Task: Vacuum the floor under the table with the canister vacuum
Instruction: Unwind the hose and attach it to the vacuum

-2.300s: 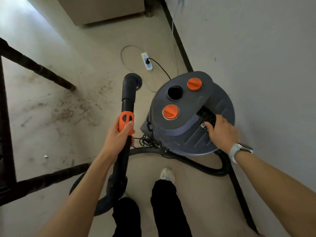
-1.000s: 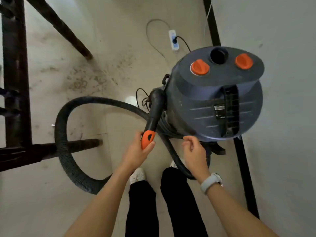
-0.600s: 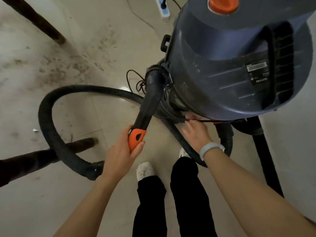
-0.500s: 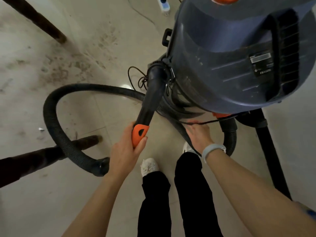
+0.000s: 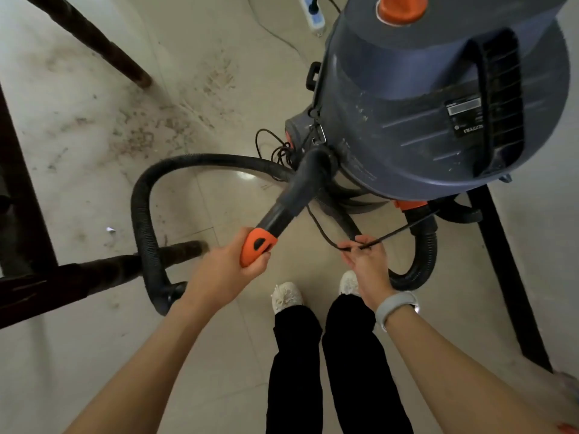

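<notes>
The dark blue canister vacuum (image 5: 416,98) with orange caps stands at the upper right, by the wall. My left hand (image 5: 228,270) grips the orange handle of the black wand (image 5: 291,195), which points up toward the canister. The ribbed black hose (image 5: 144,220) loops left across the floor and back under the canister. My right hand (image 5: 365,261) pinches the thin black power cord (image 5: 398,231), which runs taut toward the canister's base. Dirt and crumbs (image 5: 150,130) lie on the tiles under the dark wooden table legs (image 5: 103,48).
A white power strip (image 5: 310,10) with a plug lies at the top, beside the canister. A table leg (image 5: 94,277) runs along the floor at the left, with the hose over it. A black skirting strip (image 5: 507,277) lines the wall on the right. My feet stand at bottom centre.
My right hand left the canister's top handle, dropped below the canister and took hold of the cord, pulling it out. The view moved closer and lower. My left hand kept hold of the wand.
</notes>
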`<act>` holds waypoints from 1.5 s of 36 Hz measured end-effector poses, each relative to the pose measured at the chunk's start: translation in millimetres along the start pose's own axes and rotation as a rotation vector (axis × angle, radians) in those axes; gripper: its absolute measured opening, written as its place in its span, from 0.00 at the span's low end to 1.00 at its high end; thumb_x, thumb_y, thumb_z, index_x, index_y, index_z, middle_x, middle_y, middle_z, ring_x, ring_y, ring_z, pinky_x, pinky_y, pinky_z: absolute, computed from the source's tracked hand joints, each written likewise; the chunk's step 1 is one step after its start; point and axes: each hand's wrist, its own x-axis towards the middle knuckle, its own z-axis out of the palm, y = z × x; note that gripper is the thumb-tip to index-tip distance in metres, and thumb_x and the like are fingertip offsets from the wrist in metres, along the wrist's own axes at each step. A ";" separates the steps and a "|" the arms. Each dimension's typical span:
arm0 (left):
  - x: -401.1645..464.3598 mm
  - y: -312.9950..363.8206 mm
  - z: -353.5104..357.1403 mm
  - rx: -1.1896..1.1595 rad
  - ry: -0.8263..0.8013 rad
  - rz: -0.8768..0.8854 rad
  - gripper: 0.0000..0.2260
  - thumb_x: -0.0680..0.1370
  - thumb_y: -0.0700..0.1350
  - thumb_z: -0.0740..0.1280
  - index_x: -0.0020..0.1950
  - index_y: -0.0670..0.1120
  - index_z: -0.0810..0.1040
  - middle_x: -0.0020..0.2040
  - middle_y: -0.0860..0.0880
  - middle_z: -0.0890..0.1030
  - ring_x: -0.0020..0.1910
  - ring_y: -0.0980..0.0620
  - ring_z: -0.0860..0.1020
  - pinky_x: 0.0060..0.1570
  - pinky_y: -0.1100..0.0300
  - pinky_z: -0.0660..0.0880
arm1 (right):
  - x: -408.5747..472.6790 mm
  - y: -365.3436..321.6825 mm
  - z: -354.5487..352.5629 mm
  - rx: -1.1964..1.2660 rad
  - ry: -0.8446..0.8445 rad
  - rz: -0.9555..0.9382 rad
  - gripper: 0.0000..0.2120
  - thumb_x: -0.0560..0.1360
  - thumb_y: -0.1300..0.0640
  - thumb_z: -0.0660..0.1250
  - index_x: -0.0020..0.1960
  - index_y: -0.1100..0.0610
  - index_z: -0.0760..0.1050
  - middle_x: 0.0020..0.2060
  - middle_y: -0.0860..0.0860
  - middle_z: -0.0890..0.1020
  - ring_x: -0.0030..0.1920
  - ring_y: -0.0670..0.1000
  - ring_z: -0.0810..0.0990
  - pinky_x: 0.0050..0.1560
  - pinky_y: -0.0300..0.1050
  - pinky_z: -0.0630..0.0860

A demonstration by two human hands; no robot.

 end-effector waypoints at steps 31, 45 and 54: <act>52.5 72.7 77.9 0.659 -0.293 0.235 0.28 0.74 0.62 0.66 0.69 0.53 0.63 0.57 0.47 0.79 0.55 0.43 0.78 0.46 0.54 0.70 | -36.4 -0.7 -48.4 -0.787 -0.263 -0.387 0.14 0.76 0.71 0.59 0.54 0.60 0.79 0.54 0.55 0.79 0.56 0.50 0.72 0.56 0.33 0.63; 74.8 113.6 116.9 0.743 -0.229 0.260 0.31 0.74 0.70 0.57 0.59 0.44 0.75 0.58 0.47 0.70 0.50 0.45 0.78 0.38 0.55 0.65 | -12.8 -12.0 -76.9 -0.975 -0.291 -0.504 0.19 0.74 0.65 0.57 0.60 0.57 0.80 0.67 0.56 0.69 0.71 0.58 0.61 0.69 0.61 0.62; 65.0 92.2 120.3 0.471 -0.146 0.101 0.18 0.73 0.63 0.60 0.49 0.49 0.69 0.44 0.49 0.74 0.40 0.46 0.75 0.38 0.57 0.65 | 6.2 -25.7 -92.3 -1.303 -0.327 -0.576 0.25 0.77 0.65 0.56 0.74 0.54 0.64 0.74 0.51 0.62 0.77 0.52 0.50 0.75 0.60 0.44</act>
